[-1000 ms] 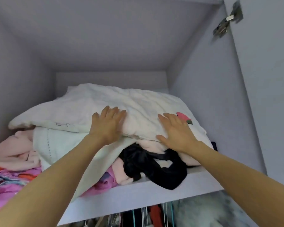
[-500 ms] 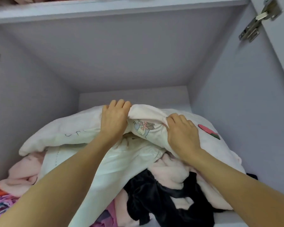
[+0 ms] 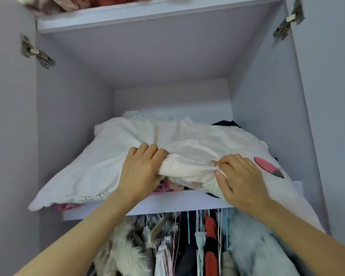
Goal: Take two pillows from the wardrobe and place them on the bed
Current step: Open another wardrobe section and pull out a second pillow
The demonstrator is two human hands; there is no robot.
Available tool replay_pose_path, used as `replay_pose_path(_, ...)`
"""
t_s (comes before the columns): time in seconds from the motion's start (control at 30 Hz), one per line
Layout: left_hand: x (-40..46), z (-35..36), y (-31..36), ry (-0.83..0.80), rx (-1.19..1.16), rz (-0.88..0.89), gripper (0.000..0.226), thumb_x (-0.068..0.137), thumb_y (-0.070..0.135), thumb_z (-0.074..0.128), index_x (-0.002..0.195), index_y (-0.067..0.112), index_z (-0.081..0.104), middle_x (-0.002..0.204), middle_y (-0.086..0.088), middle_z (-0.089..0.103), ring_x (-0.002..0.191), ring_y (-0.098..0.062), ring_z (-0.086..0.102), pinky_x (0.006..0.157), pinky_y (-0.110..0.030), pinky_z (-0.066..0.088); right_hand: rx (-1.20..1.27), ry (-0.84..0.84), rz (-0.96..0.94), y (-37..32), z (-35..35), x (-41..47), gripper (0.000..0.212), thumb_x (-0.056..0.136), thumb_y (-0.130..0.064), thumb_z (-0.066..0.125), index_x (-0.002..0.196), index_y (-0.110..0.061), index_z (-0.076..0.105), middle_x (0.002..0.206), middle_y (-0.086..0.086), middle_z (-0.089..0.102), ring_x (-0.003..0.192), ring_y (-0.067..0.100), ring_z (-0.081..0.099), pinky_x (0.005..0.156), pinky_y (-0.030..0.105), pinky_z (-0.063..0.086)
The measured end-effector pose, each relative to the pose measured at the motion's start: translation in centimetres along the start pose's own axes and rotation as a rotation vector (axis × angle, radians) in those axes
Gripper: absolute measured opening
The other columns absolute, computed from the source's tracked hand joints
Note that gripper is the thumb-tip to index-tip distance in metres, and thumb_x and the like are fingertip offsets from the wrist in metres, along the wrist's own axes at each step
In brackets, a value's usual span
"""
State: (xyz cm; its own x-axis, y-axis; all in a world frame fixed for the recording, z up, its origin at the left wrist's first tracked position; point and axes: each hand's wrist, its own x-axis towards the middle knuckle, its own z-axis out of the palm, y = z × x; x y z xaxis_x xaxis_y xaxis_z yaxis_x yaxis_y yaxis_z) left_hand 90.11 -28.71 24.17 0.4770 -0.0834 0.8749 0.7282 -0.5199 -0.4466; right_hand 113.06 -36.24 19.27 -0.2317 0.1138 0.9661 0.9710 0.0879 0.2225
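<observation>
A white pillow (image 3: 112,156) with a pink patch and a small cartoon print lies across the wardrobe shelf (image 3: 167,204), its front edge hanging over the shelf lip. My left hand (image 3: 141,170) grips a bunched fold of the pillow at its front middle. A little to the right, my right hand (image 3: 241,180) pinches the same fold between thumb and fingers. More white bedding (image 3: 139,116) shows behind the pillow at the back. Whether that is a second pillow I cannot tell.
Pink and dark clothes (image 3: 167,187) are squashed under the pillow. Below the shelf hang several garments on hangers (image 3: 187,246), among them a fluffy light-blue coat (image 3: 251,242). Both wardrobe doors stand open with hinges (image 3: 289,18) at the sides. An upper shelf (image 3: 147,14) holds pinkish fabric.
Both hands went from lying flat on the pillow to gripping a fold of it. The pillow has slid forward over the shelf edge, and the view has pulled back from the wardrobe.
</observation>
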Motion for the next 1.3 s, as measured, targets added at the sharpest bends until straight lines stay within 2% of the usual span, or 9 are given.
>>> replay_pose_path(0.13, -4.5, -1.6, 1.0, -0.258, -0.064, -0.033, 0.047, 0.061, 0.025, 0.071, 0.106, 0.015, 0.063, 0.097, -0.009, 0.064, 0.084, -0.034, 0.059, 0.064, -0.038, 0.045, 0.107, -0.327, 0.102, -2.7, -1.1, -3.4, 0.041, 0.088, -0.031, 0.037, 0.117, -0.015, 0.062, 0.114, 0.01, 0.062, 0.109, 0.031, 0.056, 0.09, 0.046, 0.044)
replay_pose_path(0.23, -6.0, -2.4, 2.2, -0.552, -0.029, -0.15, 0.079, 0.067, 0.048, 0.066, 0.136, 0.029, 0.033, 0.142, -0.006, 0.037, 0.125, -0.03, 0.035, 0.092, -0.045, 0.034, 0.093, -0.461, 0.158, -3.9, -1.2, -4.6, 0.047, 0.088, -0.033, 0.039, 0.133, -0.02, 0.047, 0.138, 0.008, 0.047, 0.13, 0.027, 0.039, 0.107, 0.047, 0.028)
replay_pose_path(0.37, -4.7, -2.7, 1.0, -0.901, -0.273, -0.223, 0.081, 0.069, 0.066, 0.059, 0.137, 0.044, 0.024, 0.15, 0.006, 0.021, 0.136, -0.021, 0.012, 0.105, -0.046, 0.015, 0.048, -0.46, 0.186, -3.9, -1.2, -4.6, 0.047, 0.089, -0.036, 0.038, 0.132, -0.019, 0.047, 0.134, 0.004, 0.052, 0.123, 0.024, 0.045, 0.1, 0.044, 0.031)
replay_pose_path(0.5, -3.1, -1.9, -0.7, -0.77, -0.295, -0.399, 0.061, 0.079, 0.065, 0.048, 0.134, 0.043, 0.034, 0.148, 0.007, 0.028, 0.137, -0.021, 0.016, 0.107, -0.046, 0.018, 0.026, -0.402, 0.148, -3.8, -0.1, -3.7, 0.037, 0.089, -0.026, 0.052, 0.124, -0.015, 0.055, 0.112, 0.006, 0.062, 0.105, 0.029, 0.054, 0.087, 0.043, 0.038)
replay_pose_path(0.77, -0.1, 4.0, -0.4, -0.511, -0.045, -0.407, 0.058, 0.089, 0.057, 0.028, 0.141, 0.039, 0.009, 0.157, -0.001, 0.001, 0.142, -0.029, -0.005, 0.109, -0.06, 0.002, -0.085, -0.295, 0.042, -1.3, 3.8, 1.8, 0.046, 0.089, -0.037, 0.051, 0.132, -0.02, 0.046, 0.137, 0.009, 0.049, 0.131, 0.029, 0.039, 0.107, 0.058, 0.02)
replay_pose_path(0.93, 2.1, 6.7, -0.4, -0.335, -0.025, -0.403, 0.06, 0.089, 0.057, 0.028, 0.143, 0.036, 0.012, 0.157, 0.001, 0.009, 0.143, -0.025, 0.0, 0.112, -0.057, 0.003, -0.059, -0.368, 0.176, 2.2, 6.9, 8.6, 0.072, 0.086, -0.061, 0.035, 0.144, -0.027, 0.011, 0.154, 0.004, 0.019, 0.14, 0.026, 0.014, 0.111, 0.052, 0.011)
replay_pose_path(1.03, 1.4, 8.3, 0.1, -0.239, 0.003, -0.44, 0.059, 0.09, 0.054, 0.029, 0.142, 0.029, 0.02, 0.155, 0.0, 0.018, 0.143, -0.022, 0.008, 0.114, -0.051, 0.007, 0.025, -0.54, 0.215, 3.6, 9.0, 11.4, 0.088, 0.075, -0.075, 0.034, 0.144, -0.032, 0.0, 0.151, 0.005, 0.028, 0.136, 0.027, 0.026, 0.109, 0.052, 0.018)
replay_pose_path(1.2, 1.5, 9.2, -0.4, -0.133, -0.012, -0.528, 0.051, 0.089, 0.042, 0.043, 0.134, 0.018, 0.038, 0.148, -0.005, 0.036, 0.138, -0.024, 0.024, 0.112, -0.05, 0.017, 0.026, -0.691, 0.269, 4.4, 11.2, 13.4, 0.101, 0.066, -0.084, 0.036, 0.141, -0.019, 0.023, 0.142, 0.006, 0.044, 0.128, 0.028, 0.04, 0.099, 0.045, 0.033)
replay_pose_path(1.3, 1.1, 9.0, -0.4, -0.151, 0.01, -0.525, 0.049, 0.089, 0.038, 0.044, 0.132, 0.016, 0.04, 0.146, -0.008, 0.038, 0.137, -0.026, 0.027, 0.11, -0.05, 0.02, 0.028, -0.576, 0.201, 3.1, 11.9, 13.1, 0.078, 0.075, -0.074, 0.042, 0.117, -0.008, 0.049, 0.119, 0.01, 0.061, 0.106, 0.029, 0.057, 0.079, 0.038, 0.036)
